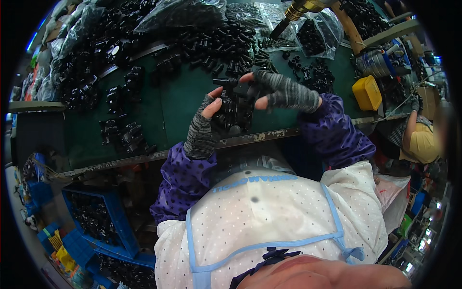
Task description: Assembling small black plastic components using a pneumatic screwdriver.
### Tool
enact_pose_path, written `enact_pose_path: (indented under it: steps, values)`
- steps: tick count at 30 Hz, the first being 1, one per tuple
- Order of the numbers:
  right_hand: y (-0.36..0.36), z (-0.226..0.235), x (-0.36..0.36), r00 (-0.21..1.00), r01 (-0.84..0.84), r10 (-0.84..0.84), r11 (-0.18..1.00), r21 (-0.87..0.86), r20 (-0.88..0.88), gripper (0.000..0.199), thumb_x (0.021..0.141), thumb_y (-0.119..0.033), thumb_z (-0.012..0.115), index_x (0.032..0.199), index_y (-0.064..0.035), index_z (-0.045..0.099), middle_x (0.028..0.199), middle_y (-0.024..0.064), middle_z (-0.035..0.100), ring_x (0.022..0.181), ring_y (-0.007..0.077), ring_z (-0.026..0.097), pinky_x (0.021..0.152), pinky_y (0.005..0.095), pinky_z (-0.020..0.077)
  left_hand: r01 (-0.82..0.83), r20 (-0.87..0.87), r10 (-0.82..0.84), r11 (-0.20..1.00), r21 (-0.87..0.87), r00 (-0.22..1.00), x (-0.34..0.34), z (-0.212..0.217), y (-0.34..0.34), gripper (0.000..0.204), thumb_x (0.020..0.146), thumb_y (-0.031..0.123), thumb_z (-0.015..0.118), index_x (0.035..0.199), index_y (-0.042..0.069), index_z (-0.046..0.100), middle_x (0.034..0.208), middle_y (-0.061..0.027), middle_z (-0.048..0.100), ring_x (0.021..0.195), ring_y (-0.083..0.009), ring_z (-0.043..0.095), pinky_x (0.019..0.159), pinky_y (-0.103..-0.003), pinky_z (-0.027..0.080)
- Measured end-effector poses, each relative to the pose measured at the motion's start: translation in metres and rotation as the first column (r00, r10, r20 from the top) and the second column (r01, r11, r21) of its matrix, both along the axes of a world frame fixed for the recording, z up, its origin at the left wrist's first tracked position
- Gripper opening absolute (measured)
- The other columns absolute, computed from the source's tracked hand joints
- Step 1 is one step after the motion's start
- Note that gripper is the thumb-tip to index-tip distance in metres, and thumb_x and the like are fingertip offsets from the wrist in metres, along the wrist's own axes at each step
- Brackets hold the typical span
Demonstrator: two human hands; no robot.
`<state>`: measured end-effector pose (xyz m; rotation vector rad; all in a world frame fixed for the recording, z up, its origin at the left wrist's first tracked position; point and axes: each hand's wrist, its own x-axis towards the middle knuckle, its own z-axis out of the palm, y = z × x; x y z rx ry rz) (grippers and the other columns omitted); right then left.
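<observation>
Black assembly, in the head view, sits by the near edge of the green bench. Blue lettering crosses the white apron. One yellow tub sits right. Left hand grips the assembly's left side; right hand has thumb and forefinger parted, its hold impossible to tell.

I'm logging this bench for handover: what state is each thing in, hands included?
Left hand: at the black assembly, grip unclear.
Right hand: thumb and forefinger apart, grip unclear.
Black assembly: partly hidden, completeness unclear.
Driver: bit pointing down-left; running or stopped unclear.
Small black parts: loose, heaped.
Clear bag: dark parts inside.
Blue crate: open, holding black pieces.
</observation>
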<state>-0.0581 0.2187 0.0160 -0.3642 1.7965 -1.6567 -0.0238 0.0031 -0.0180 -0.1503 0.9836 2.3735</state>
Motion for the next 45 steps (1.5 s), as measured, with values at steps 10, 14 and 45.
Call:
enact_pose_path:
  steps: [10, 14, 45]
  values:
    - [0.007, -0.035, -0.108, 0.806, 0.590, -0.536, 0.695, -0.410, 0.251, 0.034, 0.080, -0.036, 0.057, 0.099, -0.0077, 0.055, 0.084, 0.0051, 0.061, 0.072, 0.0196, 0.059, 0.057, 0.0288, 0.0479, -0.456, -0.694, -0.185, 0.632, -0.626, 0.696, -0.039, 0.000, -0.024, 0.044, 0.078, 0.027, 0.058, 0.115, 0.007, 0.047, 0.107, -0.0087, 0.052, 0.099, -0.0224, 0.050, 0.081, -0.034, 0.043]
    - [0.070, -0.042, -0.169, 0.710, 0.701, -0.583, 0.531, -0.477, 0.395, 0.031, 0.083, -0.033, 0.055, 0.098, -0.0059, 0.054, 0.084, 0.0074, 0.061, 0.069, 0.0202, 0.059, 0.059, 0.0330, 0.0508, -0.907, -0.597, -0.685, -0.274, -0.320, 0.417, -0.088, 0.010, -0.028, 0.050, 0.066, 0.018, 0.065, 0.114, 0.016, 0.050, 0.110, -0.0068, 0.051, 0.104, -0.0271, 0.046, 0.088, -0.037, 0.039]
    - [0.019, -0.034, -0.062, 0.634, 0.410, 0.545, 0.364, 0.836, -0.548, 0.020, 0.075, -0.017, 0.058, 0.095, -0.0107, 0.058, 0.093, 0.0121, 0.053, 0.086, 0.0304, 0.053, 0.072, 0.0405, 0.0437, -0.527, -0.230, -0.908, 0.011, -0.850, 0.352, -0.049, 0.013, -0.004, 0.069, 0.054, 0.024, 0.073, 0.116, 0.013, 0.045, 0.104, -0.0098, 0.050, 0.098, -0.0287, 0.047, 0.084, -0.038, 0.041]
